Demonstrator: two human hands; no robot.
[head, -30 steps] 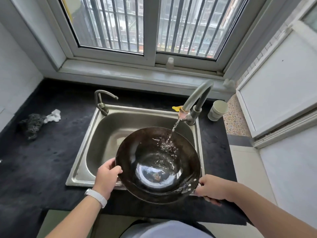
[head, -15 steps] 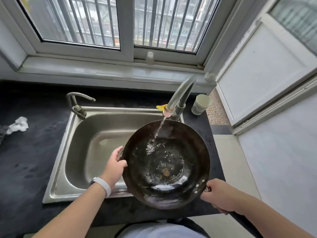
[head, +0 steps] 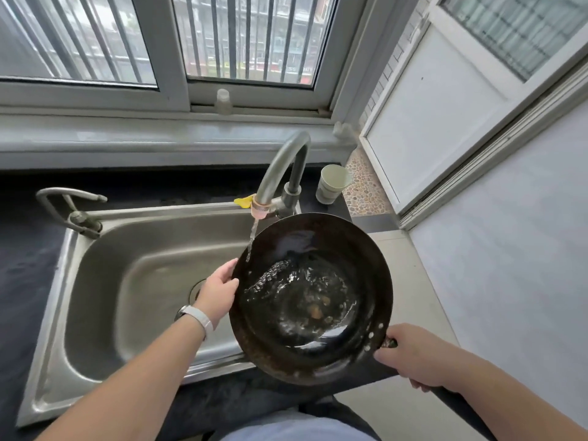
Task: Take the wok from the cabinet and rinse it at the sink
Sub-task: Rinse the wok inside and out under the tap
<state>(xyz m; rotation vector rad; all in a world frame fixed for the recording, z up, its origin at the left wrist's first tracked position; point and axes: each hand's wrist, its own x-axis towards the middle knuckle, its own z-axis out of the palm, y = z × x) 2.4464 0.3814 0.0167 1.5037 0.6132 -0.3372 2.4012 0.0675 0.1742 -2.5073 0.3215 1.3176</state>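
At the far left a small secondary tap (head: 71, 208) stands unused on the rim of the stainless sink (head: 105, 281), whose basin is bare down to the drain (head: 195, 289). That basin matters: the wok sits mostly to the right of it, so much of the bowl overhangs the dark countertop (head: 28, 265) and the front edge, not the sink.

The left hand (head: 219, 289), a white wristband (head: 199, 319) on the wrist, cups the wok's left rim — fingers curled under, thumb on the edge. If that wet rim slips, the pan would likely tip toward the basin and dump its load.

The main faucet (head: 283, 173) runs a thin stream (head: 251, 240) that lands just inside the left edge of the dark wok (head: 311, 297) — close enough that a small shift right could send water past the rim, onto the hand and into the sink. Water pools and swirls in the bottom over some brownish residue.

A pale cup (head: 332, 183) stands near the faucet base, just behind the wok's far rim; a lift or swing backward could knock it.

The right hand (head: 413, 358) is closed around the wok's handle, well out over the floor. Tilt that way and the water probably goes onto the counter, the person's clothing or the tiles.
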